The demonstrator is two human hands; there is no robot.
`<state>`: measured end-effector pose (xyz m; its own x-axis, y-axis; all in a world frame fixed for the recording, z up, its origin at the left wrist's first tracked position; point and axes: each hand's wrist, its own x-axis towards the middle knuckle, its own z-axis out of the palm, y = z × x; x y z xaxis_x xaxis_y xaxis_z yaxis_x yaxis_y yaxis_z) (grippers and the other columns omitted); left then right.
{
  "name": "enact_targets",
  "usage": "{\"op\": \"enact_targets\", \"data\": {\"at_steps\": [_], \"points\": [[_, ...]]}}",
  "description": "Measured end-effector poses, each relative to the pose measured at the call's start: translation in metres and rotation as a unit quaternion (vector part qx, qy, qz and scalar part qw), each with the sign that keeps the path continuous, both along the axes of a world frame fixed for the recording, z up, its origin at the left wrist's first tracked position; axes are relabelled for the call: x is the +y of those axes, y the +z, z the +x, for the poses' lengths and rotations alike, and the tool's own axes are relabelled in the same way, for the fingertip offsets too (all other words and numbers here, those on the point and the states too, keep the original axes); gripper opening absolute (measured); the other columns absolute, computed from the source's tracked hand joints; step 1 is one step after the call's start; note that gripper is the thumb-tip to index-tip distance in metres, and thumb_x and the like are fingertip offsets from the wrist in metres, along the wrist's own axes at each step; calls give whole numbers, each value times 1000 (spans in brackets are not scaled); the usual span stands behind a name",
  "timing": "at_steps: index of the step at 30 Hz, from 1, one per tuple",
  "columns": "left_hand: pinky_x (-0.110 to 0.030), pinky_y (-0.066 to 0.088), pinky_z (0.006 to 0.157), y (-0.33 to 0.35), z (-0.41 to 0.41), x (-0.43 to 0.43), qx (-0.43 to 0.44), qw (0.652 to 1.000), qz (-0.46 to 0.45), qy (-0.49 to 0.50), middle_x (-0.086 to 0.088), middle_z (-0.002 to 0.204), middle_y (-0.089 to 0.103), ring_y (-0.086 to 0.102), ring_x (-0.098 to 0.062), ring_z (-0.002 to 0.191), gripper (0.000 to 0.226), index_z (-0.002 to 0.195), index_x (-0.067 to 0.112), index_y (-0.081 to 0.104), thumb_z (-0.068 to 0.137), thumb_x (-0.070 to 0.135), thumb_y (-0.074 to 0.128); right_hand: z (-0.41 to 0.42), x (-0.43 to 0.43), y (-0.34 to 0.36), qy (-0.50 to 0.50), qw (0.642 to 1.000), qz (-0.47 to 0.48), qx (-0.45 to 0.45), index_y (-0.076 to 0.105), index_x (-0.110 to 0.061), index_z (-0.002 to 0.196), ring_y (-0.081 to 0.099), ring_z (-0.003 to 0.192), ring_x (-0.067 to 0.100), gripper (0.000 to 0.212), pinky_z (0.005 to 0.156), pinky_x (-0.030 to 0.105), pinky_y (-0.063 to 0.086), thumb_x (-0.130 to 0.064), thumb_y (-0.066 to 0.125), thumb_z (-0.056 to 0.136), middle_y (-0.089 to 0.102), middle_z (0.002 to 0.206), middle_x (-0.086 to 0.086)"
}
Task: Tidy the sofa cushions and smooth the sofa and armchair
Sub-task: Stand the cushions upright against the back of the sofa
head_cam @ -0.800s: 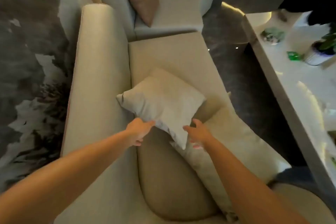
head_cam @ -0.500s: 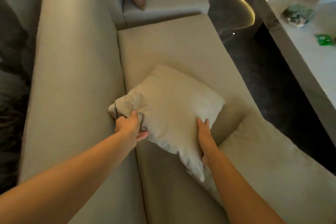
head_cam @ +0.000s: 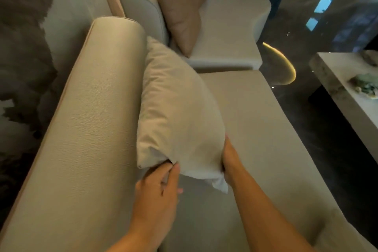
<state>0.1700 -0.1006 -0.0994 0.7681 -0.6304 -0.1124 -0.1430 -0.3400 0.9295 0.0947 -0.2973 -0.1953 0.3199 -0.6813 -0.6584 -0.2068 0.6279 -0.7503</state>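
A cream cushion (head_cam: 176,108) stands on edge against the sofa's rounded backrest (head_cam: 92,118), resting on the beige seat (head_cam: 255,129). My left hand (head_cam: 159,186) pinches the cushion's near bottom corner. My right hand (head_cam: 230,155) presses flat on its near right edge, fingers partly hidden behind the fabric. Farther back, a tan cushion (head_cam: 182,12) leans upright on the adjoining pale armchair section (head_cam: 229,26).
A white low table (head_cam: 347,96) with a greenish ornament (head_cam: 366,86) stands at the right, across a dark glossy floor strip (head_cam: 327,139). A grey patterned wall lies behind the backrest on the left.
The cushion went from lying flat on the seat to standing against the backrest, farther along the sofa. Both hands moved forward with it, and the view shifted forward.
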Motion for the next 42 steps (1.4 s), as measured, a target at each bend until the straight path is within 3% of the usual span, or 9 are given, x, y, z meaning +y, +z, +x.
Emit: {"op": "enact_targets", "data": {"at_steps": [6, 12, 16, 21, 24, 28, 32, 36, 42], "points": [[-2, 42, 69, -20, 12, 12, -86, 992, 70, -53, 30, 97, 63, 62, 10, 77, 29, 118, 36, 65, 92, 25, 59, 28, 23, 18, 95, 990, -102, -5, 14, -28, 159, 24, 150, 18, 58, 124, 42, 18, -46, 28, 105, 21, 166, -3], [-36, 47, 89, -12, -11, 24, -123, 970, 160, -133, 7, 129, 54, 62, -20, 99, 37, 132, 28, 52, 95, 26, 52, -45, 45, 38, 206, 969, -103, 91, 34, -34, 152, 38, 143, 21, 54, 119, 45, 30, -42, 47, 101, 39, 158, -3], [-42, 47, 92, -16, -63, 32, -104, 939, 249, -214, -4, 122, 57, 61, -27, 99, 23, 116, 23, 59, 94, 24, 52, -137, 55, 61, 252, 924, -155, 242, 43, -25, 149, 50, 134, 27, 54, 112, 34, 35, -34, 56, 98, 54, 146, 12], [-35, 46, 82, -42, -167, 29, -70, 891, 297, -335, -10, 103, 72, 63, -30, 100, 16, 94, 17, 68, 93, 20, 53, -332, 77, 80, 111, 865, -209, 442, 37, -25, 151, 45, 134, 41, 59, 109, 55, 38, -39, 56, 96, 46, 150, 16], [-36, 43, 95, -78, -233, 22, -30, 860, 337, -383, -16, 128, 62, 55, -32, 120, 39, 121, 7, 61, 95, 35, 54, -452, 128, 65, -26, 837, -121, 533, 23, -34, 155, 31, 140, 48, 74, 110, 64, 30, -57, 54, 92, 24, 162, 14], [-49, 30, 111, -115, -294, 22, -12, 844, 397, -361, -12, 148, 43, 41, -34, 134, 82, 143, 16, 37, 83, 72, 43, -525, 199, 22, -53, 871, -12, 488, 5, -33, 158, 20, 142, 53, 88, 115, 64, 22, -70, 45, 89, -2, 165, 18], [-41, 42, 94, -105, -308, 35, -68, 850, 408, -326, -16, 130, 60, 55, -35, 120, 78, 126, 12, 56, 81, 74, 45, -514, 207, 7, -64, 922, 26, 381, -7, -42, 156, 12, 146, 50, 86, 116, 61, 20, -76, 36, 89, -20, 166, 6], [-37, 38, 65, -35, -285, 55, -99, 868, 306, -379, -12, 74, 62, 64, -34, 85, 41, 68, 12, 55, 95, 42, 50, -497, 211, 9, -47, 940, -6, 338, -2, -40, 156, 17, 147, 45, 83, 118, 63, 21, -77, 27, 89, 1, 167, 14], [-33, 39, 43, 94, -220, 135, -138, 920, 151, -334, -8, 45, 48, 48, -18, 38, 48, 57, 7, 45, 95, 36, 53, -380, 230, 30, -67, 989, 21, 128, 30, -34, 154, 34, 144, 33, 79, 120, 56, 25, -74, 38, 88, 35, 160, 7]]}}
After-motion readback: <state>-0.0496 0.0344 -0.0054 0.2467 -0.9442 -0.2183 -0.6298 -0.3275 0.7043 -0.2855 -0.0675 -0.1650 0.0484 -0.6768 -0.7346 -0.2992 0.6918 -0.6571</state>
